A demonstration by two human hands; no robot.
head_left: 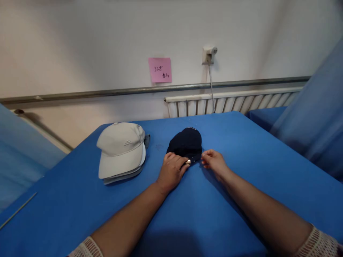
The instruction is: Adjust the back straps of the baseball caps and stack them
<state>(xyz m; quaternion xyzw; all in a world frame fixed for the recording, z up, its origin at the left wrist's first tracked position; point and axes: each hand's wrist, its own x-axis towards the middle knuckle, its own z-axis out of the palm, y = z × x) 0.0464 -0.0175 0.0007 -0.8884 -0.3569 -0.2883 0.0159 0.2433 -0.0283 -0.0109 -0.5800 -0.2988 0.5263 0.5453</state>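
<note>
1. Two knitted cuffs (318, 241) show at the bottom of the view, with bare forearms reaching from them over the blue table (268, 153). A thin stick (18, 210) lies toward the table's left edge.
2. The left hand (173, 170) rests on the near left side of the dark cap (184, 141). Its grip is narrow: thumb and forefinger close on the strap (197, 158), beside the shiny buckle (188, 161).
3. The right hand (213, 162) is at the other end of the strap, fingers drawn in to a small gap. Its tips are at the strap's right end; I cannot tell whether they pinch it.
4. The dark cap lies between the table's left and right edges, nearer the far edge. Its strap is toward the person, between the two hands, and its crown extends beyond them.
5. Left of it, toward the table's far left corner, caps lie stacked. The pale cap (122, 139) is on top, brim facing near; a white brim (144, 153) and a grey brim (125, 177) show beneath.
6. Blue curtains (308, 125) hang beyond both side edges.
7. Past the far edge are a ribbed radiator (235, 101), a metal rail (120, 91) and a pink note (160, 70) with handwriting. A cord (211, 84) hangs from the wall socket (205, 56).
</note>
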